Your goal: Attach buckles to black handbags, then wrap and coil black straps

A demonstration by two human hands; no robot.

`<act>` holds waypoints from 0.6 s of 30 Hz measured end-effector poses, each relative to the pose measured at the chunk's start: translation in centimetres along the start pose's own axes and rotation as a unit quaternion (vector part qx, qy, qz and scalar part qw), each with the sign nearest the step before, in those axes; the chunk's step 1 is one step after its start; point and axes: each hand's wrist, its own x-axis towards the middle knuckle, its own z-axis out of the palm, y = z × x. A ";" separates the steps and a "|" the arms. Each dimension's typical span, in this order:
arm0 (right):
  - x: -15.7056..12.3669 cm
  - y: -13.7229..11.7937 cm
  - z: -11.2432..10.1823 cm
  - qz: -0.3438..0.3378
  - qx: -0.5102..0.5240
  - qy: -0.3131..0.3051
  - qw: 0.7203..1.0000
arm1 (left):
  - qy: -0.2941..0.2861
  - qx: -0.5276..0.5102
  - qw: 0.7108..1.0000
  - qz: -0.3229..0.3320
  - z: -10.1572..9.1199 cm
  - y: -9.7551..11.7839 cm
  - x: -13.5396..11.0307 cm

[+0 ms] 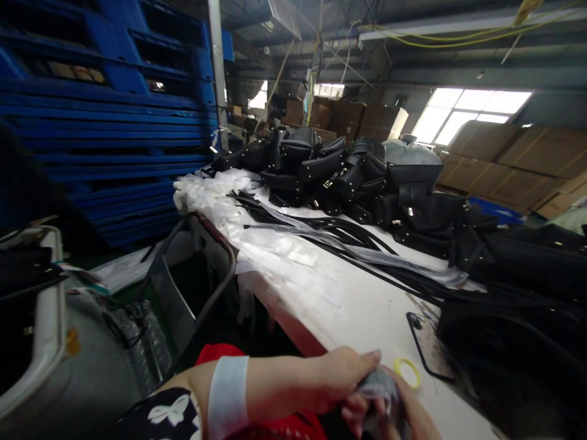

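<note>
My left hand (pixel 346 374) comes in from the lower left, with its fingers closed round a dark, shiny bundle (pixel 381 388) that looks wrapped in clear plastic. Opposite it, my right hand (pixel 410 406) grips the bundle's other side. Both hands are at the near edge of the white table (pixel 353 311), and blur hides the bundle's exact kind. Just beyond the right hand lies a yellow ring (pixel 407 373), perhaps a tape roll. A phone (pixel 428 345) rests to the right of it. Long black straps (pixel 339 235), some in clear plastic, stretch across the tabletop.
Black bags (pixel 316 162) are piled along the table's far side. Thin white wrappers (pixel 220 195) heap at its left end. A metal-framed chair (pixel 220 269) and a white-rimmed bin (pixel 55 330) stand at left, before stacked blue pallets (pixel 105 134). Cardboard boxes (pixel 518 159) are behind.
</note>
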 end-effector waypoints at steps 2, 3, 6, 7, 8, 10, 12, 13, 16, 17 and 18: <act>0.0 0.0 2.8 0.031 0.055 -0.022 0.998 | -0.007 -0.107 0.992 0.060 0.2 2.1 -0.2; -0.1 -0.3 3.8 0.060 0.103 -0.051 0.992 | 0.038 -0.128 0.982 0.131 -0.2 2.9 -0.3; -0.6 -1.7 3.9 0.081 0.257 -0.239 0.933 | 0.251 0.023 0.911 0.326 -2.4 3.7 0.0; -0.6 -2.2 3.0 0.077 0.299 -0.264 0.914 | 0.255 0.123 0.904 0.322 -3.2 3.3 0.2; -0.4 -2.4 1.8 0.082 0.327 -0.256 0.906 | 0.242 0.221 0.895 0.302 -4.0 2.7 0.3; 0.3 -2.1 -0.8 0.107 0.323 -0.174 0.924 | 0.191 0.370 0.875 0.246 -5.1 1.4 0.2; 1.2 -1.2 -2.7 0.108 0.214 -0.146 0.960 | 0.148 0.428 0.874 0.175 -5.5 0.7 -0.1; 1.6 -0.5 -3.2 0.098 0.148 -0.132 0.975 | 0.132 0.417 0.890 0.132 -5.5 0.8 -0.3; 2.7 1.0 -3.0 0.058 0.017 -0.079 0.995 | 0.089 0.253 0.963 0.012 -5.7 2.2 -0.7; 2.9 1.4 -2.7 0.053 0.005 -0.065 0.996 | 0.077 0.175 0.982 -0.011 -5.8 2.9 -0.8; 3.1 1.6 -2.3 0.054 0.006 -0.059 0.997 | 0.065 0.100 0.993 -0.025 -5.9 3.7 -0.9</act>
